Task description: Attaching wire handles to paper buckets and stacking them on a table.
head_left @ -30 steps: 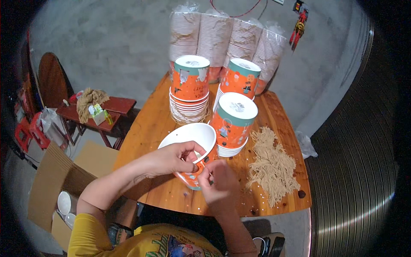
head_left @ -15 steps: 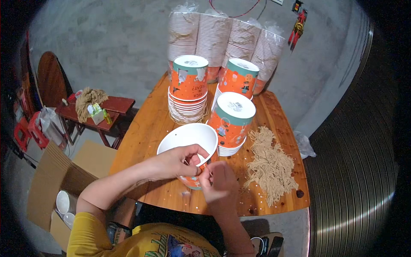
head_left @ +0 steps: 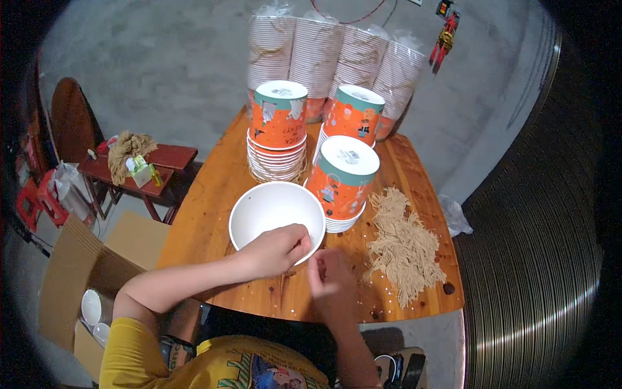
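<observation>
A paper bucket, white inside, stands mouth up at the table's near middle. My left hand reaches over its near rim, fingers curled and closed on that edge; the thumb is hidden. Just right of the rim, my right hand is curled with fingertips drawn together, partly blurred. Whatever those fingers hold, if anything, does not show. Close behind stands a stack of upturned orange paper buckets with teal bands and white bases. To the right lies a heap of tan strings.
Two more upturned bucket stacks, a left one and a right one, stand behind. Tall plastic-wrapped stacks line the table's back. A cardboard box sits at lower left, a red bench beyond it. White specks dot the wooden table.
The bucket has tilted back, so its mouth faces up more fully. My left hand has shifted over the rim, and my right hand has come slightly away from it.
</observation>
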### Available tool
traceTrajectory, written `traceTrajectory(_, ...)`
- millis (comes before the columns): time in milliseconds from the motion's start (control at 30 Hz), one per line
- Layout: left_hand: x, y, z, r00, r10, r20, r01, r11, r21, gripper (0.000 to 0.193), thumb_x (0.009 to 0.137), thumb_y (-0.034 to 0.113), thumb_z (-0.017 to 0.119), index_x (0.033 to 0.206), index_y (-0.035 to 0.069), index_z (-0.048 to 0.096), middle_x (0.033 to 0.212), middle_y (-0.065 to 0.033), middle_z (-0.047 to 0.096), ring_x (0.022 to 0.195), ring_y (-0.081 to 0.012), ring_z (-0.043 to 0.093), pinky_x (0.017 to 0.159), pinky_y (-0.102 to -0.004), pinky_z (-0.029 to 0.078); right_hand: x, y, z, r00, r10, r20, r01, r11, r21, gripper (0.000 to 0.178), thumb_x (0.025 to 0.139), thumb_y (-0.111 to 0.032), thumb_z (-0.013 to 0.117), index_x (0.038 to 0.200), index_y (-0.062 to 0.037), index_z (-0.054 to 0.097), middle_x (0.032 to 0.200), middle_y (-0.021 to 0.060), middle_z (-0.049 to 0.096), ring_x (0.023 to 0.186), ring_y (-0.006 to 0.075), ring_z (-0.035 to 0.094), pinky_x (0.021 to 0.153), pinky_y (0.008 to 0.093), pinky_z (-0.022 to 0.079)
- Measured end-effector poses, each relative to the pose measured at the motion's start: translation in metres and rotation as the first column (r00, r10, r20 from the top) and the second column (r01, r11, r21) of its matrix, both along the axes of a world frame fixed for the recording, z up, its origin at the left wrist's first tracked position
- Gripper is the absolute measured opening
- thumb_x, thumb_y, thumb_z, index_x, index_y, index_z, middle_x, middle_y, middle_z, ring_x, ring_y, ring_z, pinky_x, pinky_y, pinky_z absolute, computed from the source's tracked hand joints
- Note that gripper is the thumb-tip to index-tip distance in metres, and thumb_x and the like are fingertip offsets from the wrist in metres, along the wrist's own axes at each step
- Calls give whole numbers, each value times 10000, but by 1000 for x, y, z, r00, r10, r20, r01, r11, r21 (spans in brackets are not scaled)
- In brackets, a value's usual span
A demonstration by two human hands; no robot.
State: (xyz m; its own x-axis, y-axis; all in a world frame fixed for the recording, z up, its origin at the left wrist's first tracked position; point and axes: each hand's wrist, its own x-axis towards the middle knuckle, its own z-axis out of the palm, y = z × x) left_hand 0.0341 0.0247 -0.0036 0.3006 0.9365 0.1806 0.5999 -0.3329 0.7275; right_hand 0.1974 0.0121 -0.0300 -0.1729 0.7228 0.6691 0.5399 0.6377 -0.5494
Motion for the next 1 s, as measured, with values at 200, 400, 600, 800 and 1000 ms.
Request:
traceTrajectory(200,-4,4,9,980,54,189,-63,997,38,120,914,138,490,886,21,489,850,-99,624,751,-194,587,662,-324,470,28,7,10,987,122,-107,-159,861,-483,127,842,-132,638,882,-19,594,714,82,600,649,133,590,588,295,465)
traceTrajectory(400,11,16,11,797,1,604,247,913,-326,111,952,146,450,926,40,469,730,-12,542,689,-69,493,611,-196,412,46,18,22,953,299,50,-232,825,-515,161,839,-167,652,871,-16,604,709,53,596,679,98,565,624,282,466)
traceTrajectory(600,10,17,4,840,-39,541,268,897,-351,123,932,101,490,1019,14,502,764,5,525,700,-63,484,654,-206,421,61,23,55,844,482,235,-253,744,-618,171,850,-189,637,877,-21,615,709,51,594,642,110,526,600,286,439)
traceTrajectory(800,12,16,6,915,-97,393,242,909,-339,126,908,128,544,953,14,571,786,10,556,706,-63,487,655,-217,428,45,38,64,895,438,-81,-401,712,-576,140,867,-151,610,874,-11,604,704,56,574,645,95,522,604,258,430)
traceTrajectory(1000,10,16,13,913,-80,400,251,882,-398,166,894,168,572,946,16,614,764,24,557,679,-50,471,610,-204,402,37,64,20,933,352,-78,-361,904,-229,149,879,-151,593,892,-4,599,687,24,575,630,88,519,561,254,423)
